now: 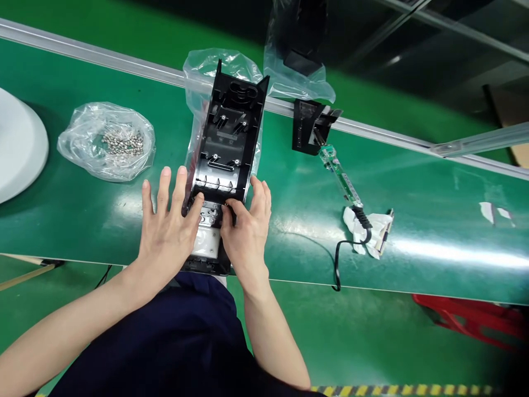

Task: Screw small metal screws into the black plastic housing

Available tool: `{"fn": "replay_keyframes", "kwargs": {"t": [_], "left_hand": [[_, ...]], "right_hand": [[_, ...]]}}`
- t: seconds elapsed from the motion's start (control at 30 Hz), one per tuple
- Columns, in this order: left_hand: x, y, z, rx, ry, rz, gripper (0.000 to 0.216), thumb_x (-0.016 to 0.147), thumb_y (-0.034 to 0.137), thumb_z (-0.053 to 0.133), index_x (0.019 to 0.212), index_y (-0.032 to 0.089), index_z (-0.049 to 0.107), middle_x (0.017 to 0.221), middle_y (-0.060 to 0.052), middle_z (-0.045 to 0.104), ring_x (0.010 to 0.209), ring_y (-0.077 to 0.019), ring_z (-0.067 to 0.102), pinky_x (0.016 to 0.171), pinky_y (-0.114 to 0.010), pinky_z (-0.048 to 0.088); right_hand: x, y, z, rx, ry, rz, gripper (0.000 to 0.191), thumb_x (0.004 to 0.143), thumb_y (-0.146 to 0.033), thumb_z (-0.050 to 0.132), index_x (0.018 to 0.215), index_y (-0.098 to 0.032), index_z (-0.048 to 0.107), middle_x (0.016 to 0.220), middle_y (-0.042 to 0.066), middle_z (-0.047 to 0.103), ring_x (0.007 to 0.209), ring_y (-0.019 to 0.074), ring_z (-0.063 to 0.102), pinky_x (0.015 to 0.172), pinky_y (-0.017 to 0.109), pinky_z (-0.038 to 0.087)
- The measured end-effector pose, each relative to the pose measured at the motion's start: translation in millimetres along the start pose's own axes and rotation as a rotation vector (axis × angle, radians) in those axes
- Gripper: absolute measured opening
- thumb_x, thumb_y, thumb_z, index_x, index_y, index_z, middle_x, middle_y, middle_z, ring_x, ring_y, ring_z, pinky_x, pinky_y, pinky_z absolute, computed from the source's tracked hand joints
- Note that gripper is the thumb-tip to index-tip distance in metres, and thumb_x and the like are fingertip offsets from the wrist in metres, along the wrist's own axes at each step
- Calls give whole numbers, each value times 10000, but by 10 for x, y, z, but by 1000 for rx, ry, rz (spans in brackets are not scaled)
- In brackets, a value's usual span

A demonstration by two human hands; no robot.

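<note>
A long black plastic housing lies open side up on the green belt, partly in a clear plastic bag. My left hand rests flat beside its near left edge, thumb pressing on the housing's lower part. My right hand sits at the near right edge, thumb and forefinger pinching at a small grey part inside the housing. A white panel shows between my hands.
A clear bag of small metal screws lies to the left. A white rounded object sits at the far left. A black bracket, a clear-handled tool with a cable and a white rag lie to the right.
</note>
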State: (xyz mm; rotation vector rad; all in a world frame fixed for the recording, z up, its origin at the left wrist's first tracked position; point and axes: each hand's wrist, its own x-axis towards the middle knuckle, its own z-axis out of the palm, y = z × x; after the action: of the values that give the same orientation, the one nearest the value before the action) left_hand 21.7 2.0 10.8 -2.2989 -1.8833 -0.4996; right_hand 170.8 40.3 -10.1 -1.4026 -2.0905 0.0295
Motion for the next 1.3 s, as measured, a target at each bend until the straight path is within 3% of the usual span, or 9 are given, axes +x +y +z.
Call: {"fn": "replay_keyframes", "kwargs": {"t": [0.23,0.5,0.93,1.1,1.3], "left_hand": [[-78,30,-139,-28,36,30,367,858,175,615,1222,132,581,1477,-288,287,1400,-461,227,1058,-685,292],[-88,68,-129,-27,39,54,358,846,158,624,1198,94,606,1444,-322,313,1381,-482,250,1047,-691,303],[-128,77,-149,-20,36,59,385,841,147,621,1216,61,592,1417,-344,332,1372,-488,263,1047,-679,317],[-136,72,-174,-12,33,54,388,835,136,625,1212,54,590,1411,-345,339,1367,-488,272,1048,-674,321],[-118,18,-196,1,67,60,419,828,132,637,1234,51,576,1400,-348,352,1356,-482,300,1048,-658,335]], "right_hand": [[-70,-10,-198,50,-6,3,310,1016,-128,386,872,-64,652,1392,147,310,1338,328,262,1090,552,347],[-102,-42,-137,-113,-146,10,370,982,-105,319,1054,-38,675,1420,164,266,1345,369,208,1046,577,350],[-114,-65,-160,30,-19,19,334,975,-78,323,988,-30,653,1408,179,274,1361,338,201,1105,536,316],[-115,-53,-150,-26,-91,8,366,937,-65,312,1017,-24,667,1407,185,273,1353,364,203,1057,567,350],[-111,-51,-190,22,-6,-11,382,930,-36,307,1031,-24,675,1391,183,303,1349,348,229,1080,554,333]]}}
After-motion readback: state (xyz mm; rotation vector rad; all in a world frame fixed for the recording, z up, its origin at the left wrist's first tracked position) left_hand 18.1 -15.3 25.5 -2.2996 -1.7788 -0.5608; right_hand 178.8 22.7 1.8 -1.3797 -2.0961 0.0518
